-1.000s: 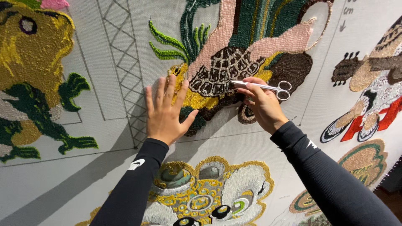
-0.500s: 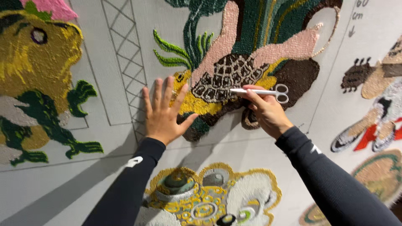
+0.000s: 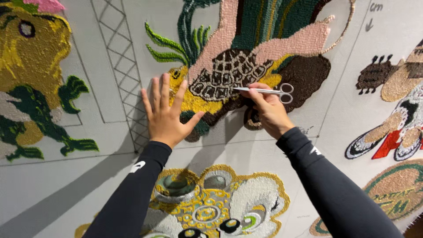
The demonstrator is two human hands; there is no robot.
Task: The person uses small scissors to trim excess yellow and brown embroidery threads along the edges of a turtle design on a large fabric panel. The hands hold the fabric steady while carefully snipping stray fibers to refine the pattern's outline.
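Two hands work the cloth: our left hand (image 3: 165,115) stays spread flat on the grey backing cloth (image 3: 110,57), while our right hand (image 3: 266,110) pinches the small steel scissors (image 3: 264,91), tips now nearer the tufted turtle shell (image 3: 229,72), suggesting trimming continues; looped yarn, nubbly, beside a shaggy yellow frog (image 3: 31,57)

A grey backing cloth (image 3: 110,48) stretched before me carried tufted designs: a turtle piece (image 3: 229,79) at centre, a yellow frog (image 3: 31,57) at left, and a white-and-gold lion face (image 3: 220,207) below.
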